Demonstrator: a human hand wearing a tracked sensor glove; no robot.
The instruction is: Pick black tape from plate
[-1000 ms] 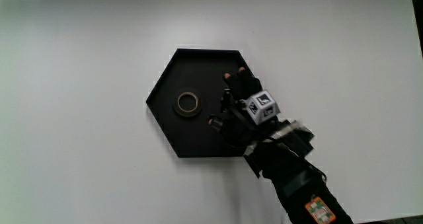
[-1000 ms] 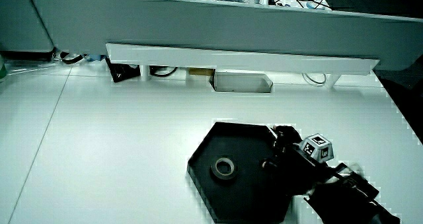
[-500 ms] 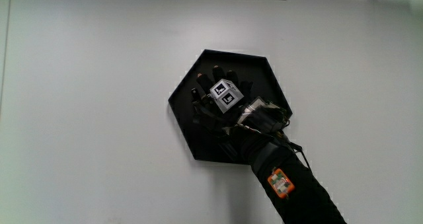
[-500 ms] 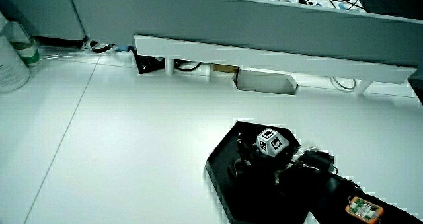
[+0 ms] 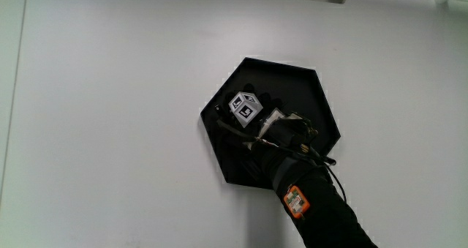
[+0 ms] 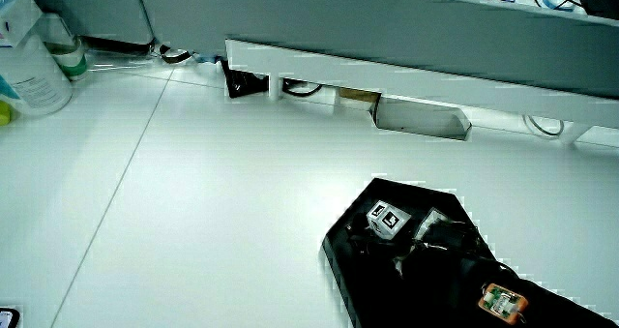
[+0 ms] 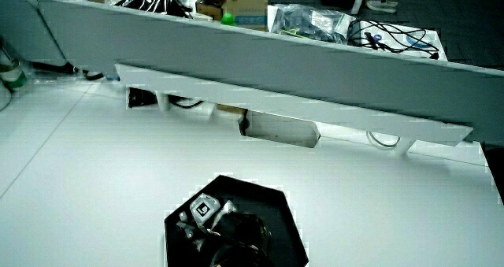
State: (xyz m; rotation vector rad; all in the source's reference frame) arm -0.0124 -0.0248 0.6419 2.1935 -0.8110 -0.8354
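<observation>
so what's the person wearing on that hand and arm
The hand wears a black glove with a small white cube on its back, printed with black square patterns. Thin cables and a pale strap cross the wrist. The forearm has a black sleeve carrying a small orange tag.

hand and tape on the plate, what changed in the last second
The hand moved across the black plate from beside the tape roll to right over the spot where the roll lay. The roll, plain to see a second ago, is now hidden under the hand, so whether the grip has closed on it cannot be told. The plate looks to sit as it did on the white table.
</observation>
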